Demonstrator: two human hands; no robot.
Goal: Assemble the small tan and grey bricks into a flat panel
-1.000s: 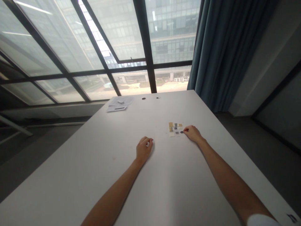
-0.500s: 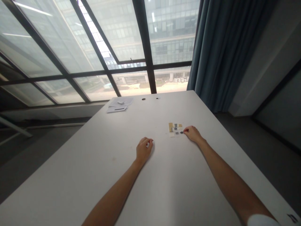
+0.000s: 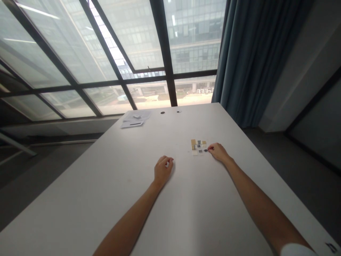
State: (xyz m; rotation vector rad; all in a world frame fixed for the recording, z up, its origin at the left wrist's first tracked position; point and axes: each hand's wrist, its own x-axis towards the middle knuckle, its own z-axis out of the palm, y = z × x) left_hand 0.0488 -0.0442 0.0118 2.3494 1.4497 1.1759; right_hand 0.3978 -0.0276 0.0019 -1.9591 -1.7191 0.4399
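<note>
While the left hand (image 3: 163, 169) rests on the white table (image 3: 106, 199) with thumb and forefinger curled together into a ring, the right hand (image 3: 218, 152) reaches to a small dark piece (image 3: 205, 150) at the right edge of a cluster of little flat squares. The right thumb and fingertips look closed on the near end of that piece, the other fingers folded behind; its far end points toward a grey square (image 3: 200, 151) just beside it. Whether anything sits between the left fingertips I cannot tell, as the gap there is too small to read. Around the grey square are a pale square (image 3: 195, 153) to its left and a tan square (image 3: 193, 141) at the cluster's far left corner. The dark piece is probably light and stiff, and its outline looks uneven, so thin projecting bits might snap or bend under a hard squeeze. A gentle fingertip pinch on its edges would suit it best; lying this flat, it may slide on the smooth tabletop if merely nudged
</note>
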